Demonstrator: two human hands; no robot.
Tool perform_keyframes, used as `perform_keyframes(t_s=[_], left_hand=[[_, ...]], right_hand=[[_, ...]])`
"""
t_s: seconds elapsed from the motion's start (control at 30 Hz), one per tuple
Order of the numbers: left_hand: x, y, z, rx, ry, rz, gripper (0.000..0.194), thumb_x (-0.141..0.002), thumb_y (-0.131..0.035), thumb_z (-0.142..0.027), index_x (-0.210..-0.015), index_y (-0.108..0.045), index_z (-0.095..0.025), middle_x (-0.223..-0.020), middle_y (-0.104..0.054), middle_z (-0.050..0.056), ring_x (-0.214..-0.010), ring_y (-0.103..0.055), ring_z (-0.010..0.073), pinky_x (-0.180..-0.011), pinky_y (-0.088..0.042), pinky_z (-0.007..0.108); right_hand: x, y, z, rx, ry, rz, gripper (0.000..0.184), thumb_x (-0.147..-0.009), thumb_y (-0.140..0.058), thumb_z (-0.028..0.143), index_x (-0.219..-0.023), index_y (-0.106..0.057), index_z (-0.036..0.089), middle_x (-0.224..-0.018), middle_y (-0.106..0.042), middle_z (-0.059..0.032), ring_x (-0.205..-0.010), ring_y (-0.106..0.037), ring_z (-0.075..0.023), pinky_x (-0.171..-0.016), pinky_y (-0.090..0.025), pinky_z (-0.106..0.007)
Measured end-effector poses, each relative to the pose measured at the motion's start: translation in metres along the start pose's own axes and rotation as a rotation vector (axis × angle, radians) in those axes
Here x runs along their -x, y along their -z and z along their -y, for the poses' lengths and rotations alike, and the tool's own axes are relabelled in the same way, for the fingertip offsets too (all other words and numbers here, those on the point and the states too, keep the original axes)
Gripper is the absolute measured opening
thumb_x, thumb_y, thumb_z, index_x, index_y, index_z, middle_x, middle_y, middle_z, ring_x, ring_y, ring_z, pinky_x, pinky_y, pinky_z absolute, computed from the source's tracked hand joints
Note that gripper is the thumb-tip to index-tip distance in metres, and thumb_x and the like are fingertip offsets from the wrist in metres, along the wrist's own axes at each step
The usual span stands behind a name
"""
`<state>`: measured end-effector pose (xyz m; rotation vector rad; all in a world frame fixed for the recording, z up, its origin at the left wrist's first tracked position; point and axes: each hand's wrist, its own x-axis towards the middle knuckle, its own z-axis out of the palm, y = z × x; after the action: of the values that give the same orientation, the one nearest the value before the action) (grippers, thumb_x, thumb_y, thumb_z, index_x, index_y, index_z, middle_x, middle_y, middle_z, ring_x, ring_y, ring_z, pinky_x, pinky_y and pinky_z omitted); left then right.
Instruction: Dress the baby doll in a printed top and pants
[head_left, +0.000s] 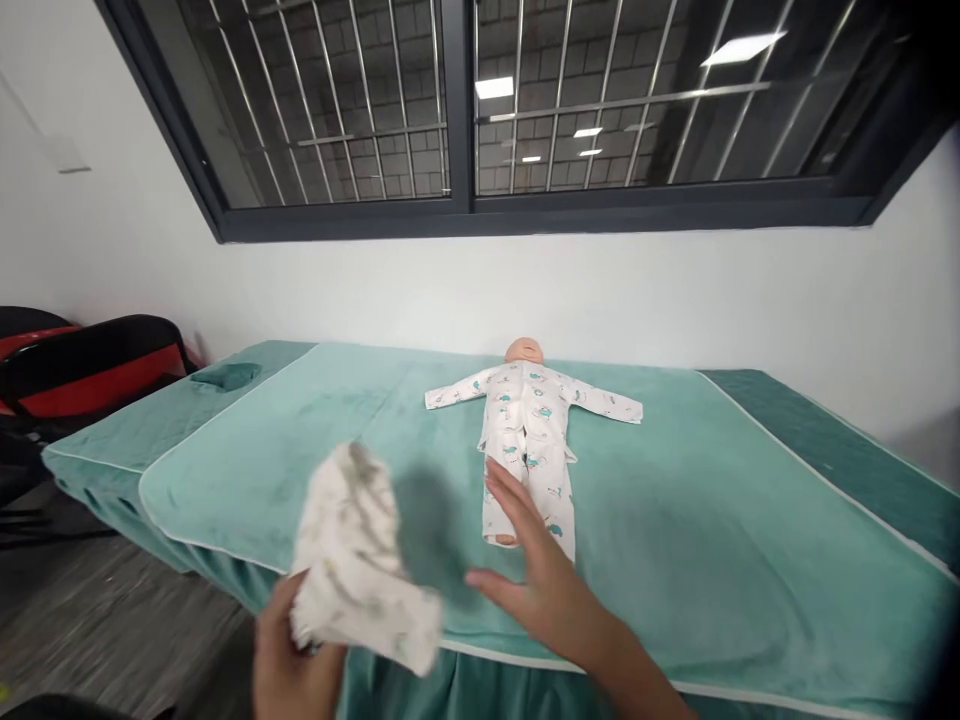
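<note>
My left hand (289, 645) is closed round a bunched white cloth garment (356, 560) with a faint greenish print. The garment is smeared by motion, so its exact kind does not show. To the right, my right hand (536, 575) is open, thumb and fingers apart, with nothing in it. It hovers near the lower legs of a baby doll (523, 350), which lies on its back. The doll wears a white printed top (525, 400) with both sleeves spread wide, and matching trousers (551, 495). My right hand hides part of one trouser leg.
The doll lies on a bed with a green plush cover (675, 520), against a white wall (360, 290). A dark-framed barred window (461, 110) is above. Black and red folding chairs (97, 370) stand at the left, by a hole (226, 376) in the bed end.
</note>
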<state>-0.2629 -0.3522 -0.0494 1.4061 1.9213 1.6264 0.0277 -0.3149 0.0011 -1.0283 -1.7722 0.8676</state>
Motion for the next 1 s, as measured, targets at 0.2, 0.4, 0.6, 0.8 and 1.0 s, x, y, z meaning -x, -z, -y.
perform_keyframes(t_s=[0.2, 0.4, 0.6, 0.8, 1.0], left_hand=[[-0.013, -0.097, -0.088, 0.376, 0.089, 0.481, 0.041, -0.066, -0.074, -0.042, -0.104, -0.072, -0.027, -0.112, -0.073, 0.006, -0.104, -0.067, 0.0309, -0.093, -0.056, 0.041], [-0.035, -0.155, -0.113, 0.514, 0.129, 0.594, 0.043, -0.066, -0.074, -0.041, -0.105, -0.072, -0.025, -0.109, -0.074, 0.007, -0.102, -0.068, 0.0306, -0.095, -0.055, 0.043], [-0.022, -0.174, -0.11, 0.551, 0.061, 0.616, 0.055, -0.073, -0.073, -0.033, -0.127, -0.059, -0.029, -0.13, -0.064, 0.006, -0.113, -0.065, 0.0264, -0.093, -0.056, 0.036], [-0.035, -0.159, -0.1, 0.514, 0.088, 0.751, 0.049, -0.084, -0.069, -0.039, -0.129, -0.053, -0.029, -0.135, -0.059, 0.009, -0.107, -0.066, 0.0237, -0.091, -0.056, 0.038], [-0.074, -0.166, -0.069, 0.416, 0.099, 0.555, 0.04, -0.088, -0.064, -0.046, -0.122, -0.056, -0.026, -0.126, -0.064, 0.006, -0.101, -0.068, 0.0217, -0.087, -0.054, 0.036]], right_hand=[[-0.039, 0.007, 0.005, -0.29, -0.097, -0.02, 0.123, -0.056, -0.092, 0.029, -0.156, -0.021, 0.036, -0.16, -0.032, -0.0076, -0.146, -0.033, -0.0332, -0.117, -0.033, -0.051], [-0.059, 0.025, -0.015, -0.426, -0.078, -0.249, 0.088, -0.065, -0.083, 0.024, -0.14, -0.039, 0.031, -0.134, -0.056, -0.0047, -0.124, -0.055, -0.0265, -0.104, -0.046, -0.041], [-0.06, 0.03, -0.039, -0.602, -0.109, -0.382, 0.079, -0.064, -0.082, 0.027, -0.131, -0.042, 0.028, -0.118, -0.064, -0.0048, -0.107, -0.064, -0.0259, -0.093, -0.053, -0.041], [-0.041, 0.12, -0.032, -0.553, -0.188, -0.555, 0.091, -0.061, -0.088, 0.034, -0.138, -0.04, 0.033, -0.123, -0.067, -0.0075, -0.102, -0.069, -0.0293, -0.081, -0.06, -0.042], [-0.007, 0.241, -0.093, 0.119, -0.596, -0.693, 0.099, -0.061, -0.085, 0.052, -0.146, -0.039, 0.029, -0.13, -0.063, -0.015, -0.101, -0.069, -0.0369, -0.071, -0.061, -0.045]])
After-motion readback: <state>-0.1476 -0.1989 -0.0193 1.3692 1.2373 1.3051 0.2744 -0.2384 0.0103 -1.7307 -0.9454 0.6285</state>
